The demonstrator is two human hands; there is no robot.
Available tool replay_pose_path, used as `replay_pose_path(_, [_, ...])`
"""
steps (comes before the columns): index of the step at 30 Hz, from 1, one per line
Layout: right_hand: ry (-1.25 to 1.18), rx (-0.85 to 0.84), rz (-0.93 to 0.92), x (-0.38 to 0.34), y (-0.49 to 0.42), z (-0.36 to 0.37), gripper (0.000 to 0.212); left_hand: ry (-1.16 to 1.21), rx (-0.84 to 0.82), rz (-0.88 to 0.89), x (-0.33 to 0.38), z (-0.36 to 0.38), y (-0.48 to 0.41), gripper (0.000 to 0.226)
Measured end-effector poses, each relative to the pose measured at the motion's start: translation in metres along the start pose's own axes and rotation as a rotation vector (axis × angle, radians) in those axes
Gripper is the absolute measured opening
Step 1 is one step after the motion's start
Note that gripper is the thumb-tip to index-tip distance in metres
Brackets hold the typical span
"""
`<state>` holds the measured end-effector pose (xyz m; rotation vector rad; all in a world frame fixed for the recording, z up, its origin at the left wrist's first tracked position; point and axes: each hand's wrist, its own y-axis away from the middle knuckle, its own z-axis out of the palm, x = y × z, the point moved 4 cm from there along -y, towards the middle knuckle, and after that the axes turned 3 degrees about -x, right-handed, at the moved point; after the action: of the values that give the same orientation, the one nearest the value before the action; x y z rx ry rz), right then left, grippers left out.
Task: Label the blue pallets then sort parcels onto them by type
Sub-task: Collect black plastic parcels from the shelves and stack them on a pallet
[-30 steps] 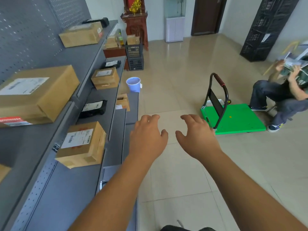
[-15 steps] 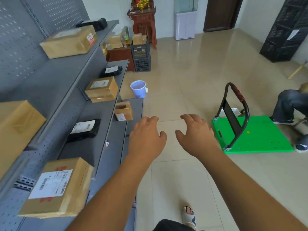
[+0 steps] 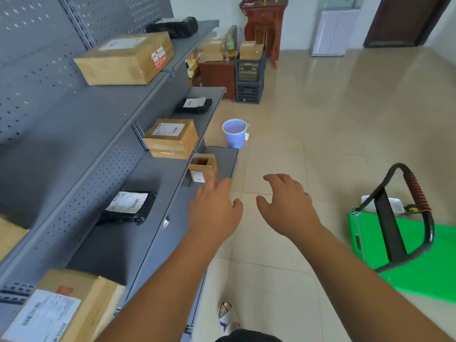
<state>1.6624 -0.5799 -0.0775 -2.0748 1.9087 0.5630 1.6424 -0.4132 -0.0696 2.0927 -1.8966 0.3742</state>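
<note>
1. Both hands are held out ahead, palms down, and grasp nothing. The left hand (image 3: 214,213) and right hand (image 3: 288,208) have loosely bent fingers and are apart from each other.
2. The parcels lie on the shelf (image 3: 116,245), which runs from seven to eleven o'clock. A small box (image 3: 203,167) sits just past the left fingertips; whether they touch it I cannot tell. A box (image 3: 171,138) lies at eleven and a bag (image 3: 128,206) at nine. A big box (image 3: 125,58) is on the upper tier, and a near box (image 3: 61,309) sits at seven.
3. No blue pallet is in view. A green cart (image 3: 419,277) stands on the floor at three o'clock and a bucket (image 3: 234,133) at twelve.
4. The step looks like the sorting stage, with a reach toward the shelf to pick a parcel. Whether the pallets are labelled cannot be judged from here.
5. The next move probably calls for settling on one parcel, most likely the small box as it is nearest. The hands would close on its sides and lift it clear of the shelf edge. Its type then needs checking before turning to find the matching pallet.
</note>
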Motion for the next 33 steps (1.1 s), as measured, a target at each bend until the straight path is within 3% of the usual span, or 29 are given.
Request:
replay_pose_path(10, [0.045, -0.067, -0.078, -0.067, -0.149, 0.031, 0.055, 0.047, 0.015, -0.057, -0.071, -0.018, -0.143, 0.048])
replay_pose_path(17, [0.036, -0.161, -0.178, -0.119, -0.224, 0.062, 0.051, 0.053, 0.010, -0.157, -0.121, -0.027, -0.186, 0.036])
replay_pose_path(33, [0.044, -0.578, -0.714, -0.236, -0.345, 0.176, 0.050, 0.124, 0.055, -0.841, -0.222, -0.010, -0.215, 0.050])
